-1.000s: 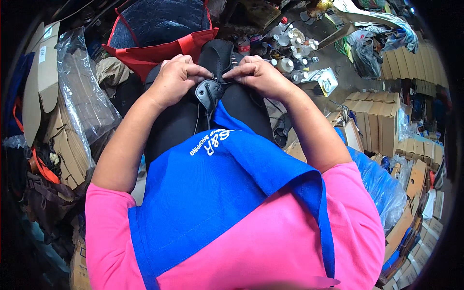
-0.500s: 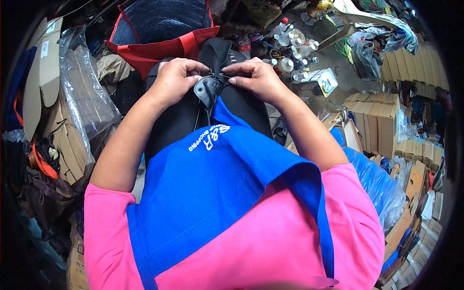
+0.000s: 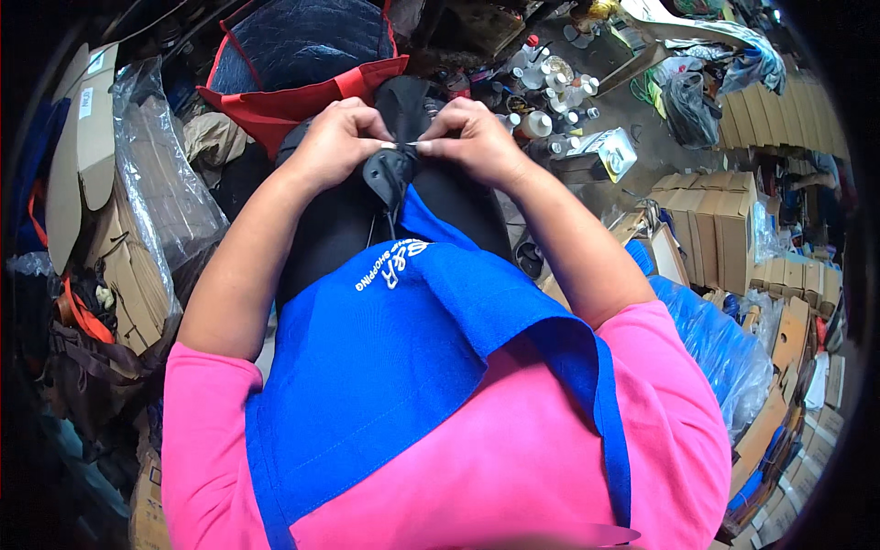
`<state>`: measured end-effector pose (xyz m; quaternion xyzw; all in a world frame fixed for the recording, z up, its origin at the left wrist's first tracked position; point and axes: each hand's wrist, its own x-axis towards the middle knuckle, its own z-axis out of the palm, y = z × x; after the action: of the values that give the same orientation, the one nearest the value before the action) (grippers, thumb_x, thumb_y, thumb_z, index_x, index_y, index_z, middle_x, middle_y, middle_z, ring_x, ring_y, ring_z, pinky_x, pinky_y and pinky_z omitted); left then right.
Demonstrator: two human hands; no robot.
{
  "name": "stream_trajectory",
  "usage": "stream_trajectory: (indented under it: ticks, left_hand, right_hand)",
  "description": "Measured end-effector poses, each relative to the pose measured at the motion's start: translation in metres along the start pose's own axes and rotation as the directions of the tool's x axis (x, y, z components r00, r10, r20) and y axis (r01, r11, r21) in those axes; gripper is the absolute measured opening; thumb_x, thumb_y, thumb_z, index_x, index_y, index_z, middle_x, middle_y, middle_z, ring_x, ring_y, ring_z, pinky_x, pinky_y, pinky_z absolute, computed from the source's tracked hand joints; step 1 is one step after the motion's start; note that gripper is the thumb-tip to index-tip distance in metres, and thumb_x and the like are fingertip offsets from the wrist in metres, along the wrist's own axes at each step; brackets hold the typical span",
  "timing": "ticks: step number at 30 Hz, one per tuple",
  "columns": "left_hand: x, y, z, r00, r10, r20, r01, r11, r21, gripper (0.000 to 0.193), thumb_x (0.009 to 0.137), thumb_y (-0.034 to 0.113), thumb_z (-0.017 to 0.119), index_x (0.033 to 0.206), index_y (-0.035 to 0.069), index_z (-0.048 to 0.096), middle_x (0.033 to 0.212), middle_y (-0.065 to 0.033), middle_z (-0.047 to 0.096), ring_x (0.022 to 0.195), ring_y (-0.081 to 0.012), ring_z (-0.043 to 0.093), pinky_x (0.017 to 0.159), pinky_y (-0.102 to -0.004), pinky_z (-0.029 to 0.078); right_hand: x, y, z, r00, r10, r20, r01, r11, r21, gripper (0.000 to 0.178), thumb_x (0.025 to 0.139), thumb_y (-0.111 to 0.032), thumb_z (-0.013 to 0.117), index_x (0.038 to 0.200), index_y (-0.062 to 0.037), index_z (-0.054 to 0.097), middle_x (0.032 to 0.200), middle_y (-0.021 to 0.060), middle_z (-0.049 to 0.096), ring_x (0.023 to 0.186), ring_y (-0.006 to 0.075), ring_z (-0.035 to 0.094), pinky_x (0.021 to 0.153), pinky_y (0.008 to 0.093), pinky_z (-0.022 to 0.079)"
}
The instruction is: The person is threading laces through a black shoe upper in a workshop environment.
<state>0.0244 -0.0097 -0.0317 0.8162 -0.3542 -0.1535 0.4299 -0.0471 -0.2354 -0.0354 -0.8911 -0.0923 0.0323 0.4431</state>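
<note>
A black leather-like shoe upper (image 3: 388,174) with eyelets rests on my black-clad lap, its upper part rising between my hands. On its left side, my left hand (image 3: 341,142) is closed, thumb and forefinger pinched at the middle of the piece. Facing it from the right, my right hand (image 3: 472,142) pinches the same spot with thumb and forefinger. A thin dark lace seems to run between the two pinches; the fingertips hide most of it. Below hangs a thin cord from the shoe upper, toward my blue apron (image 3: 367,367).
An open red bag (image 3: 312,82) with silvery lining stands beyond my knees. Several bottles (image 3: 555,82) crowd the floor at far right. Stacked cardboard (image 3: 710,220) and blue plastic-wrapped goods (image 3: 710,339) lie on the right. At left are cardboard sheets (image 3: 96,128) and clear plastic (image 3: 151,137).
Both hands have come closer together, and their pinches now nearly meet over the shoe upper. The lace span between them has shortened.
</note>
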Motion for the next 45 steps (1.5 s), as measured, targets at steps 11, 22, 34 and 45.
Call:
stream_trajectory:
  ticks: [11,22,34,45]
  left_hand:
    - [-0.004,0.025,-0.012,0.980,-0.126,0.155,0.096,0.977,0.190,0.014,0.085,0.007,0.058,0.097,0.000,0.061,0.089,-0.0180,0.066,0.084,-0.0295,0.066,0.074,-0.0356,0.050]
    - [0.002,0.022,-0.014,0.971,0.057,0.230,-0.123,0.950,0.286,0.014,0.082,0.005,0.058,0.095,0.002,0.063,0.089,-0.0167,0.066,0.089,-0.0342,0.064,0.078,-0.0400,0.050]
    - [0.001,0.014,-0.011,0.968,0.021,0.250,-0.087,0.963,0.255,0.014,0.083,0.005,0.057,0.096,0.004,0.062,0.086,-0.0162,0.064,0.089,-0.0323,0.061,0.079,-0.0421,0.047]
    - [-0.072,-0.020,-0.083,0.985,0.050,0.167,-0.148,0.747,0.648,0.012,0.082,0.002,0.053,0.091,0.008,0.057,0.082,-0.0111,0.061,0.082,-0.0294,0.059,0.073,-0.0374,0.043]
  right_hand:
    - [-0.045,-0.003,-0.006,0.987,0.113,-0.114,-0.116,0.993,-0.020,0.034,0.069,-0.030,0.081,0.089,-0.0065,0.065,0.103,0.0077,0.050,0.099,0.0202,0.051,0.087,0.0305,0.043]
    - [-0.051,-0.027,-0.034,0.950,-0.174,-0.258,0.068,0.924,-0.375,0.012,0.086,-0.013,0.060,0.090,-0.0034,0.055,0.081,0.0128,0.058,0.078,0.0331,0.055,0.069,0.0416,0.043]
    - [-0.006,-0.047,-0.026,0.965,-0.090,0.248,0.237,0.706,-0.667,0.011,0.082,-0.021,0.061,0.091,-0.0136,0.061,0.086,0.0047,0.063,0.092,0.0243,0.060,0.084,0.0386,0.041]
    - [-0.041,0.039,-0.076,0.993,-0.004,0.120,0.089,0.695,-0.713,0.006,0.078,-0.012,0.062,0.082,-0.0112,0.058,0.077,0.0098,0.062,0.077,0.0284,0.058,0.077,0.0373,0.044]
